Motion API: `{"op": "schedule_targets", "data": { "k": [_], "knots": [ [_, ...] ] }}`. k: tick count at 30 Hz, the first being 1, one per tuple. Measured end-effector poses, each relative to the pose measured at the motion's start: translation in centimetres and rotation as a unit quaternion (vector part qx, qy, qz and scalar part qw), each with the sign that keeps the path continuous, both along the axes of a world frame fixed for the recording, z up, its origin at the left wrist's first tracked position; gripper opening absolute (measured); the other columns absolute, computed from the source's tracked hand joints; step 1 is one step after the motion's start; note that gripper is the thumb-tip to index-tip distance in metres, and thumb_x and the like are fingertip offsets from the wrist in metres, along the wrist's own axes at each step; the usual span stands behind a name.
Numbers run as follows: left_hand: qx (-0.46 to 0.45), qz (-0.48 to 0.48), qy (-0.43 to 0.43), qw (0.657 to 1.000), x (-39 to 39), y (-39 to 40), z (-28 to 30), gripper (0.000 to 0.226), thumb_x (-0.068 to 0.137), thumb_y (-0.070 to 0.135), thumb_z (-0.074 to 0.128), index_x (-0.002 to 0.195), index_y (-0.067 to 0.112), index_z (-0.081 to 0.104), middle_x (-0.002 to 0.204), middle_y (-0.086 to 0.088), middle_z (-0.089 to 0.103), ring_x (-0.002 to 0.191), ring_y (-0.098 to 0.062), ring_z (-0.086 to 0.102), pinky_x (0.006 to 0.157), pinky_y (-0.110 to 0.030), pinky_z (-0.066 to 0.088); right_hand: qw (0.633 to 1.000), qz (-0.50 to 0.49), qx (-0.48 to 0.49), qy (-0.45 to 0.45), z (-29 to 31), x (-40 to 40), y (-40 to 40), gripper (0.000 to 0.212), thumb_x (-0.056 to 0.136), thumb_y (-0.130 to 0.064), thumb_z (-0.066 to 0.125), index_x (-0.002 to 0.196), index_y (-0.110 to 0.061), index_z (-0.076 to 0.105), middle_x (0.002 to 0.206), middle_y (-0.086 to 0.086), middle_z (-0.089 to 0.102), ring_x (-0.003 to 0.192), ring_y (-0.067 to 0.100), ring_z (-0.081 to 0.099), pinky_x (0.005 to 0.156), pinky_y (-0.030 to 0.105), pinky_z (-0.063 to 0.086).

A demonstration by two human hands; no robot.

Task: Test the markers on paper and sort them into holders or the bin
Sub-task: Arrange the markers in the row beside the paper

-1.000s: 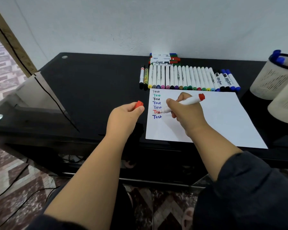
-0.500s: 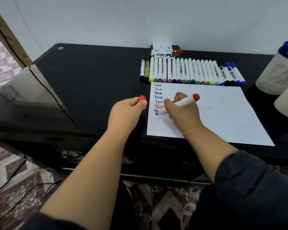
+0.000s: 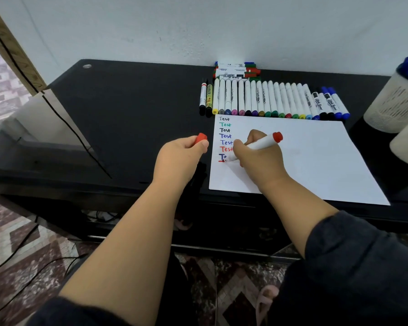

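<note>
Right hand (image 3: 260, 161) grips the white-barrelled marker with the red end plug (image 3: 257, 145), fingers curled round the barrel, tip down on the white sheet of paper (image 3: 304, 161); a second ago the tip hung above the list, half a second ago it touched down at the lowest blue "Test"; now a short red stroke (image 3: 222, 160) shows just under that word; so the ink runs, and by my reckoning this marker is bound for a holder, not the bin. Left hand (image 3: 181, 158) pinches the small red plastic cap (image 3: 201, 138) between thumb and fingertips, off the sheet's left edge over the glossy black counter (image 3: 127, 114), held there throughout. Row of untested white markers with coloured ends (image 3: 269, 100) lies beyond the paper's far edge; pale mesh holder with blue-capped markers (image 3: 396, 102) stands at right; no bin in view. Recapping looks next.
</note>
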State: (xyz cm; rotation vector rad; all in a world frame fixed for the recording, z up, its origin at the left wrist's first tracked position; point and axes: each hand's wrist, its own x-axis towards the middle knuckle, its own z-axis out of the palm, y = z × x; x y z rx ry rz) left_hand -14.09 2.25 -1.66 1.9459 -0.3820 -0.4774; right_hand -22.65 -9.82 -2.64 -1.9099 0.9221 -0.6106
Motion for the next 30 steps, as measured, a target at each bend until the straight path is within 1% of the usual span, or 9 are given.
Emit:
{"op": "schedule_targets", "data": {
  "k": [3, 8, 10, 13, 16, 20, 23, 27, 30],
  "knots": [
    [-0.003, -0.001, 0.0, 1.0, -0.05, -0.06, -0.03, 0.018, 0.091, 0.037, 0.057, 0.102, 0.028, 0.069, 0.089, 0.01, 0.068, 0.075, -0.004, 0.057, 0.061, -0.017, 0.044, 1.0, 0.018, 0.009, 0.003, 0.03, -0.08, 0.1, 0.034, 0.085, -0.016, 0.056, 0.063, -0.014, 0.03, 0.069, 0.013, 0.042, 0.064, 0.02, 0.042, 0.054, 0.028, 0.029],
    [0.008, 0.0, -0.006, 1.0, -0.01, 0.0, 0.05, 0.022, 0.092, 0.038, 0.056, 0.105, 0.027, 0.069, 0.086, 0.011, 0.066, 0.072, -0.003, 0.055, 0.056, -0.017, 0.038, 1.0, 0.005, 0.018, -0.013, 0.03, -0.29, -0.17, 0.031, 0.083, -0.014, 0.055, 0.064, -0.013, 0.032, 0.067, 0.012, 0.04, 0.06, 0.018, 0.038, 0.051, 0.025, 0.029],
    [0.012, -0.001, -0.009, 1.0, -0.05, 0.02, 0.06, 0.023, 0.092, 0.038, 0.056, 0.107, 0.026, 0.069, 0.087, 0.011, 0.065, 0.073, -0.002, 0.056, 0.055, -0.017, 0.036, 1.0, 0.005, 0.006, -0.016, 0.05, -0.31, -0.14, 0.034, 0.083, -0.011, 0.055, 0.061, -0.014, 0.028, 0.061, 0.006, 0.034, 0.054, 0.014, 0.033, 0.043, 0.016, 0.025],
    [0.012, -0.002, -0.006, 1.0, -0.08, -0.02, 0.09, 0.025, 0.091, 0.038, 0.056, 0.109, 0.026, 0.068, 0.089, 0.012, 0.065, 0.078, -0.003, 0.057, 0.056, -0.017, 0.036, 1.0, -0.006, -0.001, -0.021, 0.11, -0.28, -0.12, 0.036, 0.084, -0.009, 0.054, 0.06, -0.014, 0.027, 0.057, 0.0, 0.029, 0.045, 0.007, 0.033, 0.038, 0.012, 0.025],
    [0.009, -0.003, -0.003, 1.0, -0.11, 0.01, 0.11, 0.025, 0.091, 0.038, 0.056, 0.111, 0.026, 0.068, 0.09, 0.011, 0.066, 0.079, -0.005, 0.059, 0.056, -0.017, 0.037, 1.0, 0.001, 0.003, -0.019, 0.01, -0.34, -0.11, 0.037, 0.083, -0.01, 0.055, 0.059, -0.014, 0.027, 0.057, 0.002, 0.033, 0.042, 0.004, 0.036, 0.038, 0.012, 0.025],
    [0.011, -0.004, -0.008, 1.0, -0.15, 0.09, 0.2, 0.025, 0.092, 0.038, 0.056, 0.111, 0.026, 0.067, 0.09, 0.012, 0.066, 0.079, -0.005, 0.058, 0.055, -0.017, 0.037, 0.999, -0.012, 0.01, -0.03, 0.02, -0.43, -0.11, 0.039, 0.083, -0.007, 0.055, 0.059, -0.015, 0.025, 0.057, -0.001, 0.027, 0.043, 0.006, 0.031, 0.038, 0.013, 0.024],
    [0.012, 0.001, 0.0, 1.0, -0.1, 0.02, 0.2, 0.023, 0.091, 0.038, 0.056, 0.109, 0.027, 0.068, 0.089, 0.013, 0.065, 0.077, -0.005, 0.058, 0.055, -0.017, 0.037, 0.999, -0.023, 0.009, -0.037, 0.13, -0.45, -0.05, 0.039, 0.083, -0.007, 0.055, 0.06, -0.015, 0.025, 0.058, -0.001, 0.026, 0.049, 0.009, 0.028, 0.038, 0.013, 0.023],
    [0.01, -0.003, 0.001, 1.0, -0.09, 0.06, 0.09, 0.022, 0.091, 0.038, 0.057, 0.108, 0.028, 0.068, 0.089, 0.014, 0.065, 0.078, -0.004, 0.058, 0.056, -0.017, 0.037, 0.999, -0.015, 0.019, -0.043, 0.19, -0.58, 0.08, 0.039, 0.083, -0.004, 0.052, 0.059, -0.015, 0.023, 0.047, -0.006, 0.03, 0.041, 0.005, 0.035, 0.037, 0.013, 0.023],
    [0.002, -0.006, 0.0, 1.0, -0.01, 0.19, 0.08, 0.021, 0.091, 0.037, 0.057, 0.107, 0.028, 0.068, 0.09, 0.012, 0.067, 0.08, -0.005, 0.059, 0.057, -0.017, 0.038, 0.999, -0.02, 0.017, -0.039, 0.22, -0.64, 0.08, 0.039, 0.082, -0.004, 0.052, 0.058, -0.015, 0.024, 0.054, -0.002, 0.028, 0.041, 0.006, 0.032, 0.038, 0.013, 0.022]
  ]
}}
